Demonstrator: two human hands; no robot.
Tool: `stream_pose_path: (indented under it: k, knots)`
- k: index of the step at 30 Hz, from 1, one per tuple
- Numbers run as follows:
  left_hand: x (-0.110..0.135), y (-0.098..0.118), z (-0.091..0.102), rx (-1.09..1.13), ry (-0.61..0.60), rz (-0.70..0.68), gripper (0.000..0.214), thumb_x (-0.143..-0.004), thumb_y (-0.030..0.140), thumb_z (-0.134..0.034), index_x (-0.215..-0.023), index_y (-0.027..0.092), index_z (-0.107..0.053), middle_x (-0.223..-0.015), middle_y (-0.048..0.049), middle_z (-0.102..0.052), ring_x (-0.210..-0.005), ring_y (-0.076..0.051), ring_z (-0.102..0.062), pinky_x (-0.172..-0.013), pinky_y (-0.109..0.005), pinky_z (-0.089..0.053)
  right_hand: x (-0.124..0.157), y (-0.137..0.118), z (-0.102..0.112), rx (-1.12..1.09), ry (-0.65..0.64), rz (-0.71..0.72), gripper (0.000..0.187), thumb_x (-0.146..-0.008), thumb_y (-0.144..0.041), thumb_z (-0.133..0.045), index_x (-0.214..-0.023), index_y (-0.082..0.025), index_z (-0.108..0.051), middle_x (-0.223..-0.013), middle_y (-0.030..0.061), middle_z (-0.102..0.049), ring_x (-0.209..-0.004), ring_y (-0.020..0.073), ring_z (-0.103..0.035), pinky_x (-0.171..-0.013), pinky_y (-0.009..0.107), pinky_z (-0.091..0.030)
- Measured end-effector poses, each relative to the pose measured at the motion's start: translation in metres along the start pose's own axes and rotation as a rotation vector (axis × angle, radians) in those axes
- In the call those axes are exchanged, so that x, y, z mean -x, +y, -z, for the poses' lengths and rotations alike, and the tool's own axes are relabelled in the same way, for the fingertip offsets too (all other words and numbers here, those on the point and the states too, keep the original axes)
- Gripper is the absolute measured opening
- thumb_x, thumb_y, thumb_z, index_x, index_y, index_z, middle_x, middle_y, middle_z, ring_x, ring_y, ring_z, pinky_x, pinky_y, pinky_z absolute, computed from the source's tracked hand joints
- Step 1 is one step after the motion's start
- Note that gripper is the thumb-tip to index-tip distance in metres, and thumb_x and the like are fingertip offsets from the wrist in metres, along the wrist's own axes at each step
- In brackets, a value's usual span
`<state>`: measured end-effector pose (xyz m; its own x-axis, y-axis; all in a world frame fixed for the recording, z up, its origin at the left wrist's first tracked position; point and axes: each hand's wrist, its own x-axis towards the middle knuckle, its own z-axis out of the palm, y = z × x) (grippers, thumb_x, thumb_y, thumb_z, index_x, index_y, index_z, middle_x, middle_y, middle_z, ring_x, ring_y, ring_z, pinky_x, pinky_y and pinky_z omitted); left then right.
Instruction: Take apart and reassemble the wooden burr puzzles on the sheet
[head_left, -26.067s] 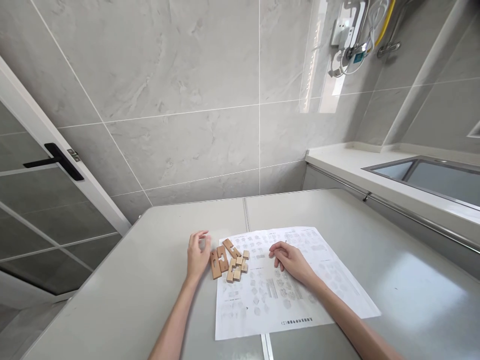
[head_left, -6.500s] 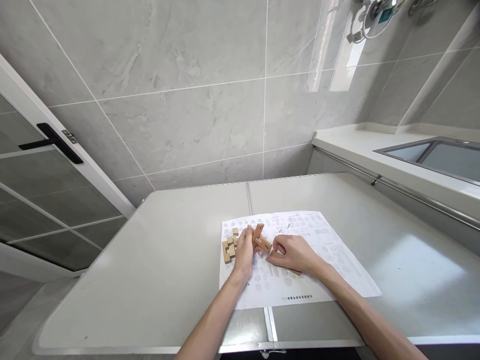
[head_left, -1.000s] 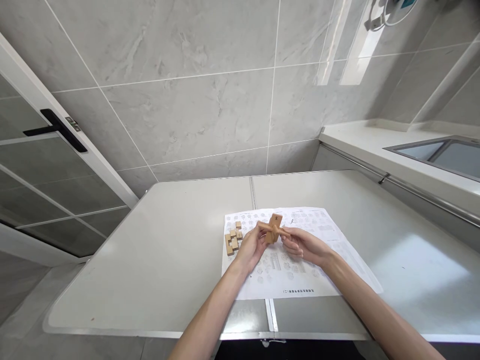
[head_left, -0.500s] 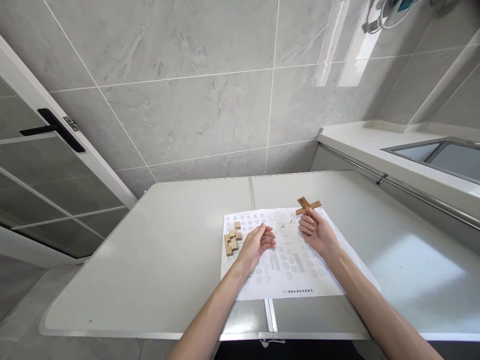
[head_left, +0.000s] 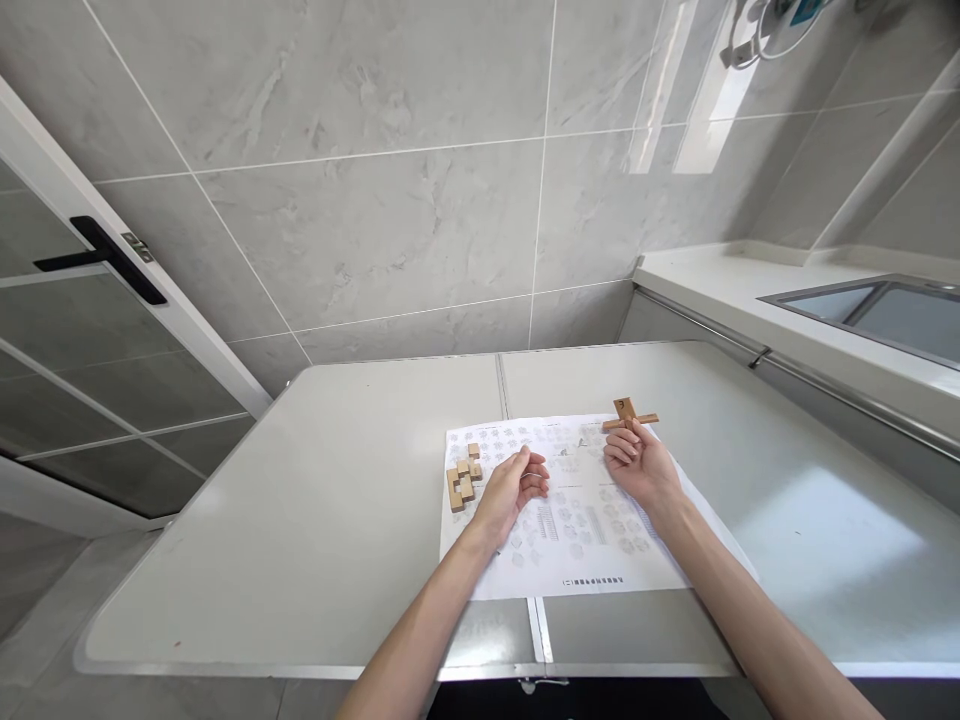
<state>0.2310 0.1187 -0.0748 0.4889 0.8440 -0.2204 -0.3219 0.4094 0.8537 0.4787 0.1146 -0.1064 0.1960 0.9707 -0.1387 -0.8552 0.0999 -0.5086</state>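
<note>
Crossed wooden puzzle pieces with dark marks on them are pinched between the thumb and fingers of my right hand, just above the far right part of a printed sheet. My left hand rests on the middle left of the sheet, its fingers loosely curled and apart with nothing in them. Left of that hand, several notched wooden puzzle pieces lie together on the sheet's left edge. How the held pieces join is partly hidden by my fingers.
The sheet lies on a pale folding table with a seam down its middle. A tiled wall rises behind. At the right is a white counter with a metal rail; a door with a black handle stands at the left.
My right hand has moved slightly to the right and turned the crossed pieces, so one now stands more upright. The left hand and the pieces beside it stay put.
</note>
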Motion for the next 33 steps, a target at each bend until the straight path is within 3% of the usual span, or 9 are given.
stream_pose_path:
  k: [16, 20, 24, 33]
  knots:
    - [0.000, -0.001, -0.001, -0.016, -0.026, -0.006, 0.044, -0.093, 0.058, -0.069, -0.097, 0.015, -0.069, -0.088, -0.0063, -0.066, -0.073, -0.014, -0.063, -0.074, -0.030, -0.052, 0.001, -0.001, -0.001, -0.079, 0.011, -0.077, 0.022, -0.094, -0.020, -0.067, -0.086, -0.024, -0.047, -0.059, -0.0101, -0.036, -0.042, 0.0066, -0.036, -0.037, 0.019, -0.039]
    - [0.000, 0.000, -0.001, -0.023, -0.015, -0.003, 0.044, -0.093, 0.058, -0.068, -0.097, 0.014, -0.068, -0.088, -0.0063, -0.066, -0.073, -0.014, -0.063, -0.075, -0.030, -0.052, 0.002, 0.000, -0.005, -0.082, 0.024, -0.093, 0.026, -0.092, -0.025, -0.072, -0.084, -0.024, -0.047, -0.057, -0.0106, -0.037, -0.041, 0.0059, -0.037, -0.036, 0.018, -0.038]
    - [0.002, 0.002, -0.003, -0.053, -0.014, 0.003, 0.045, -0.092, 0.059, -0.069, -0.097, 0.015, -0.067, -0.087, -0.0057, -0.066, -0.073, -0.014, -0.063, -0.076, -0.030, -0.052, 0.003, 0.006, -0.009, -0.097, 0.040, -0.192, 0.031, -0.086, -0.017, -0.077, -0.084, -0.024, -0.047, -0.057, -0.0113, -0.038, -0.041, 0.0052, -0.039, -0.035, 0.017, -0.038]
    - [0.004, 0.002, -0.009, -0.253, -0.060, -0.082, 0.038, -0.092, 0.054, -0.069, -0.094, 0.016, -0.064, -0.088, -0.0043, -0.066, -0.073, -0.014, -0.062, -0.076, -0.031, -0.051, 0.004, 0.022, -0.016, 0.079, 0.013, -0.297, 0.036, -0.086, -0.013, -0.077, -0.077, -0.024, -0.043, -0.061, -0.0089, -0.039, -0.044, 0.0058, -0.036, -0.036, 0.018, -0.040]
